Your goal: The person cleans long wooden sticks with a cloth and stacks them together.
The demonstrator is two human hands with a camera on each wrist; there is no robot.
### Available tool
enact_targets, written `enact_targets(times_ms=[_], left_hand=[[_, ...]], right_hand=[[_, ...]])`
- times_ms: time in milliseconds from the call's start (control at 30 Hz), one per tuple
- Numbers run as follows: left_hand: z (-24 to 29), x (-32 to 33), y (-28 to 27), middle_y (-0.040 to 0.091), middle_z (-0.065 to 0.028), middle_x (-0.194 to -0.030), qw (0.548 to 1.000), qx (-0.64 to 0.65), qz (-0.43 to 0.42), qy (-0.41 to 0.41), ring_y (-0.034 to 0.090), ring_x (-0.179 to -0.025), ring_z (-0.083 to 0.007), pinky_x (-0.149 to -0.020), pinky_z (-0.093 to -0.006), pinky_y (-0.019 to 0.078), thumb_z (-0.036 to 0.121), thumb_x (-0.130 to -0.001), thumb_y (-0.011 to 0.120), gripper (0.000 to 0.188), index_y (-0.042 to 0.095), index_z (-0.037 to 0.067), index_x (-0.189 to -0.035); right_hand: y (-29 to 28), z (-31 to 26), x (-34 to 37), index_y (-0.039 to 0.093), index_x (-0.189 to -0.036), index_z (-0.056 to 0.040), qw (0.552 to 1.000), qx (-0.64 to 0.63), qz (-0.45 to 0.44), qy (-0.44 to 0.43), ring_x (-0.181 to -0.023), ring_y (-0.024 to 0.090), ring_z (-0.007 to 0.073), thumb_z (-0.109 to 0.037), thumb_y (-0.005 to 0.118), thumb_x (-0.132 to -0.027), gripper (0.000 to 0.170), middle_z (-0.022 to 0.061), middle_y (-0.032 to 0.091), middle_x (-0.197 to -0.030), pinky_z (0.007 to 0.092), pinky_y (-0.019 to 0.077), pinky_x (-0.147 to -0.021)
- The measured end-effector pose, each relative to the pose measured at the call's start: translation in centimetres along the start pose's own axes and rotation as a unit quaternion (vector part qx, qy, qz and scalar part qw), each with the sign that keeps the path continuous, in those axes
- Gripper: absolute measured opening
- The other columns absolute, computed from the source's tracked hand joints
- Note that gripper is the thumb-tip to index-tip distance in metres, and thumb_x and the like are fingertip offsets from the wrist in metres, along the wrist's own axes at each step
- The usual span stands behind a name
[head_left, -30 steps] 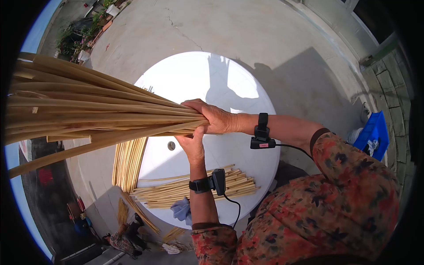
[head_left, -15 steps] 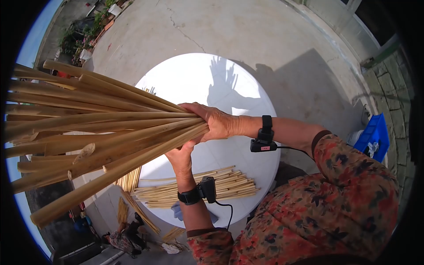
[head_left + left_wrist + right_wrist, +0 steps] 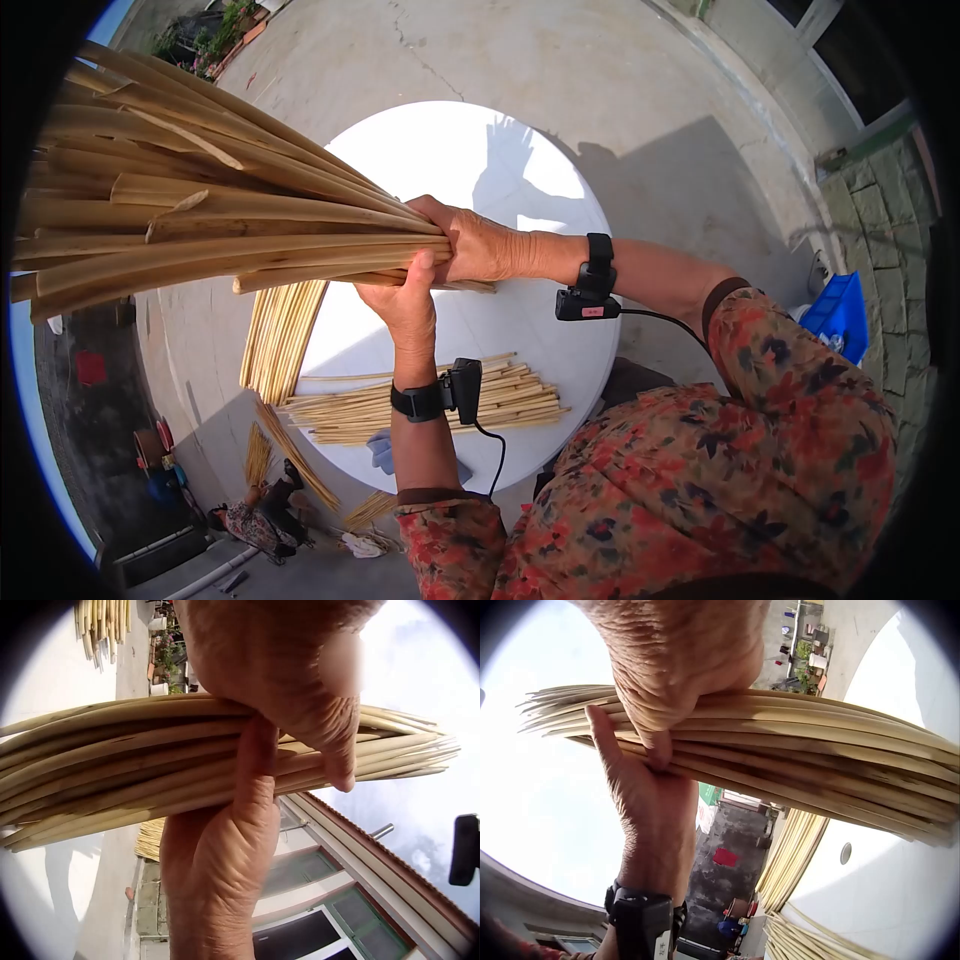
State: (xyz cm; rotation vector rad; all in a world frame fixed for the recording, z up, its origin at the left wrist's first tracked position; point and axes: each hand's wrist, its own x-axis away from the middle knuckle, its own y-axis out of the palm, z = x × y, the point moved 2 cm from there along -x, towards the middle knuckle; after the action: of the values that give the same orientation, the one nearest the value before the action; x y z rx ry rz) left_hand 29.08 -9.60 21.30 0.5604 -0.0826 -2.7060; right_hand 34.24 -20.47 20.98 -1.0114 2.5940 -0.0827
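A thick bundle of pale tan stalks (image 3: 260, 215) is held up over the round white table (image 3: 400, 140), its cut ends fanned out to the left. My right hand (image 3: 482, 245) grips the narrow part of the bundle, fingers wrapped round it. Close beside it, my left hand (image 3: 402, 305) holds the bundle from the near side, thumb laid up over the stalks. In the left wrist view the right hand (image 3: 225, 862) clasps the stalks next to the left hand (image 3: 277, 660). Thin tips of the stalks (image 3: 562, 709) stick out past both hands in the right wrist view.
More stalks lie in a pile (image 3: 430, 400) on the table, beside a grey-blue cloth (image 3: 380, 450). Another bunch (image 3: 280, 335) overhangs the table's left edge. A person (image 3: 265, 515) is on the ground at lower left. A blue crate (image 3: 840, 315) stands at right.
The bundle's fanned ends swung down and spread, then came back up. My left hand shifted left along the bundle, while the right hand kept its grip.
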Motion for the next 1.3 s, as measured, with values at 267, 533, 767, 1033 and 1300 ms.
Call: enact_targets(times_ms=[267,533,767,1033,1300], left_hand=[[2.3,-0.7,0.6,0.053,-0.0085,-0.095,0.999,-0.002,-0.01,0.042,0.053,-0.085,-0.0176,-0.079,-0.0285,0.0435,0.019,-0.063,0.076,0.057,0.044,-0.002,-0.106],[-0.6,1.0,1.0,0.05,-0.0116,-0.105,0.999,-0.024,0.007,0.019,0.051,-0.094,-0.0203,-0.086,-0.0326,0.0421,0.023,-0.064,0.076,0.064,0.04,-0.002,-0.112],[1.0,0.5,2.6,0.048,-0.0169,-0.111,0.997,-0.061,-0.013,0.041,0.05,-0.101,-0.0243,-0.089,-0.0353,0.0413,0.033,-0.073,0.066,0.066,0.036,-0.005,-0.118],[4.4,0.3,6.6,0.049,-0.0143,-0.107,0.992,0.047,-0.093,0.071,0.052,-0.095,-0.0203,-0.082,-0.0308,0.0449,0.033,-0.074,0.067,0.063,0.038,-0.005,-0.116],[6.4,3.6,16.3,0.042,-0.0104,-0.113,0.969,0.129,-0.208,0.032,0.043,-0.103,-0.0183,-0.091,-0.0304,0.0338,0.031,-0.075,0.066,0.073,0.026,-0.003,-0.125]], right_hand=[[-0.2,-1.6,-0.5,0.033,-0.117,-0.0082,0.997,-0.008,0.029,-0.069,-0.102,0.05,0.0204,-0.021,0.073,-0.069,0.064,0.0099,0.052,-0.105,0.0337,0.0428,-0.085],[0.0,1.7,0.7,0.032,-0.115,-0.0091,0.999,-0.015,0.004,-0.029,-0.102,0.051,0.0225,-0.027,0.07,-0.072,0.06,0.0112,0.05,-0.106,0.0341,0.0431,-0.087],[-1.2,-1.3,1.5,0.037,-0.112,-0.0032,0.994,-0.101,0.012,-0.024,-0.104,0.049,0.0202,-0.02,0.068,-0.073,0.052,0.0125,0.051,-0.105,0.0317,0.0396,-0.091],[-4.0,-6.8,4.6,0.036,-0.113,-0.0041,0.994,-0.056,0.088,0.023,-0.106,0.046,0.0202,-0.015,0.065,-0.075,0.049,0.0126,0.048,-0.107,0.0339,0.0386,-0.09],[-10.1,-8.2,12.8,0.035,-0.114,0.0011,0.971,0.027,0.229,0.067,-0.097,0.049,0.0208,-0.033,0.065,-0.074,0.061,0.0135,0.05,-0.099,0.0303,0.0384,-0.087]])
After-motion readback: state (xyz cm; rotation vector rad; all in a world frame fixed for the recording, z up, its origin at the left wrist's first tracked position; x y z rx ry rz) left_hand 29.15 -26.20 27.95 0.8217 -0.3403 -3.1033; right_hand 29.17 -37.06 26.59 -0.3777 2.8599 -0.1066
